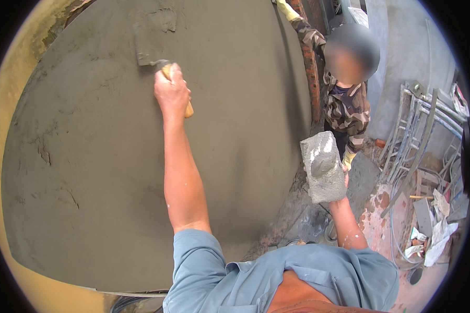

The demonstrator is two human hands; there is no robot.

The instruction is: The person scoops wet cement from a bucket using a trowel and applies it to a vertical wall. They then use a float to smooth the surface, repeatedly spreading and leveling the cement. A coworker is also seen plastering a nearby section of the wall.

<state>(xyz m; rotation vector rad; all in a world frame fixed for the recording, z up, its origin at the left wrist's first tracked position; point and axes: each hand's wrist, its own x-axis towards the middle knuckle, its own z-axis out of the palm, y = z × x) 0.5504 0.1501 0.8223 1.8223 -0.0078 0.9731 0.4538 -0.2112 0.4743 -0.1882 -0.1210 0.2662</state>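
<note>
Hawk (324, 182), mortar-laden, is held in the right grip (345, 178) beside the right edge of the freshly plastered wall (235, 135). The left grip (173, 96), wrapped round a wooden-handled trowel (144, 56), is at that wall's upper part. Coverage looks nearly complete; smoothing seems unfinished toward the wall's top and left. Beyond its right edge stands a camouflage-clad co-worker (344, 104).

My trowel handle (189, 110) was yellow, the plaster (104, 167) grey-brown, my board (325, 183) pale grey with white patches, my shirt (197, 261) dusty blue, a co-worker's jacket (347, 110) brown-and-tan camouflage, their glove (288, 9) pale yellow.
</note>
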